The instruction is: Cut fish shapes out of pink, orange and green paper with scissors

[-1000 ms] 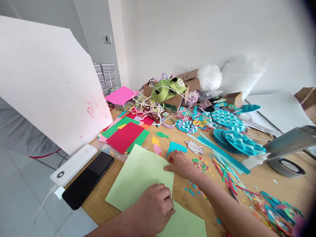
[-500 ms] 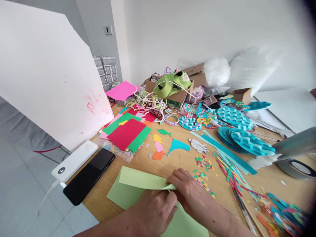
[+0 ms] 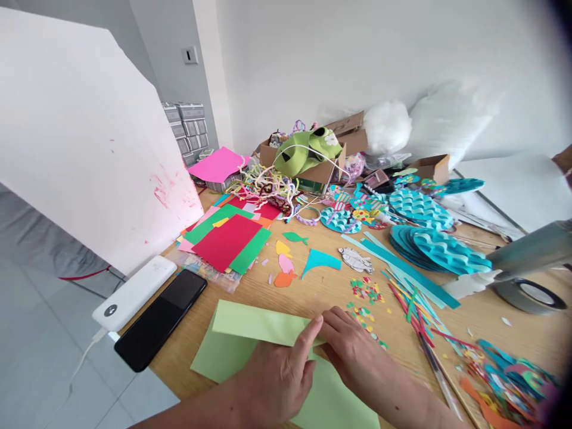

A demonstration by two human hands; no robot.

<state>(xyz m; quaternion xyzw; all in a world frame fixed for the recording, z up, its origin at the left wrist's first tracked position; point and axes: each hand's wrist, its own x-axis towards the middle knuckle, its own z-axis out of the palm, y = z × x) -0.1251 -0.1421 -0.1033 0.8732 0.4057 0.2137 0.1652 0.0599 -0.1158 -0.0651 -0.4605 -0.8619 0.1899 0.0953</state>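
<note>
A sheet of light green paper (image 3: 254, 322) lies on the table in front of me, its far edge folded over into a flap. My left hand (image 3: 281, 375) is on the sheet near the right end of the flap. Its index finger reaches along the fold, while the other fingers are bent and partly hidden. Beside it, my right hand (image 3: 348, 342) is closed on the flap's right end, fingers curled over the paper. Beyond the sheet lie an orange paper fish (image 3: 284, 279), a pink one (image 3: 285, 263), a green one (image 3: 295, 238) and a blue offcut (image 3: 320, 262).
On the left are a black phone (image 3: 161, 319) and a white power bank (image 3: 134, 290). Coloured sheets (image 3: 227, 241) are stacked farther back. To the right are a paper fish drawing (image 3: 355, 260), paper strips (image 3: 402, 268), a paintbrush (image 3: 438, 369) and a tape roll (image 3: 531, 295).
My left index finger has straightened and moved up onto the fold. The flap lies flatter, and the right hand has shifted slightly to the right.
</note>
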